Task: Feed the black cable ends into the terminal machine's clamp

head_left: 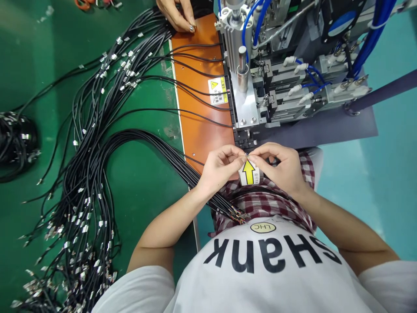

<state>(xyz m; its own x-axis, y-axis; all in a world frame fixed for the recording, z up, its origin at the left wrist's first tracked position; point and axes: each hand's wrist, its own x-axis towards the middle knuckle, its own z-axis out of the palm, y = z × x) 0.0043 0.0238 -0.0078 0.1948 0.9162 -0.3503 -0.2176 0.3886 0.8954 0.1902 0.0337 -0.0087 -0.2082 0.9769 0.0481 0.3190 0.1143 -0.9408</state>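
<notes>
My left hand [221, 169] and my right hand [276, 167] meet at the centre, their fingertips pinching the thin end of a black cable [246, 154]. Just below the fingertips hangs a white tag with a yellow arrow [249, 172], partly hidden by my fingers. A bundle of black cables [202, 180] runs from the left under my left wrist, and its multicoloured stripped ends [236, 213] lie near my waist. Beyond my hands stands a pneumatic crimping machine [247, 98] on an orange board [198, 113].
Many black cables with metal terminals [87, 126] spread across the green mat [143, 174], and a coiled cable bundle [16, 143] lies at far left. A co-worker's hand [177, 15] reaches in at the top edge, near orange-handled scissors [83, 3]. Teal floor [384, 130] lies right.
</notes>
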